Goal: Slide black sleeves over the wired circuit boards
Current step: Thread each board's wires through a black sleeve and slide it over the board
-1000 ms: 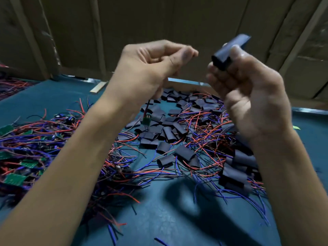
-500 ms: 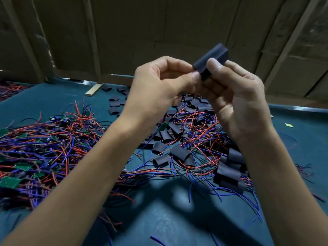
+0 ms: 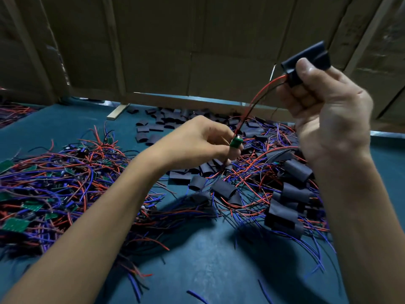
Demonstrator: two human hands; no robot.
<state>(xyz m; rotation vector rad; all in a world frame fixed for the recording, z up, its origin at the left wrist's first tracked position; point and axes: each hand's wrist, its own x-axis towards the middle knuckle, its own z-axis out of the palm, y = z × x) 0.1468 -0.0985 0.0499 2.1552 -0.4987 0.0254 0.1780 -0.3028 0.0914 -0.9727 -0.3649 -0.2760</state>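
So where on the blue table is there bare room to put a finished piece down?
Bare blue table shows at the near edge between the forearms, and at far left behind the wire tangle. The middle is crowded with loose black sleeves; sleeved pieces pile up under the right hand.

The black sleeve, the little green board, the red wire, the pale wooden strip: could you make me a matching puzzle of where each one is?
Things:
1. black sleeve
2. green circuit board
3. red wire
4. pale wooden strip

Places:
A. lying on the teal table by the back wall
B. pinched in the left hand
C. gripped high in the right hand
D. running from board up into sleeve

Pairs: 1-C, 2-B, 3-D, 4-A
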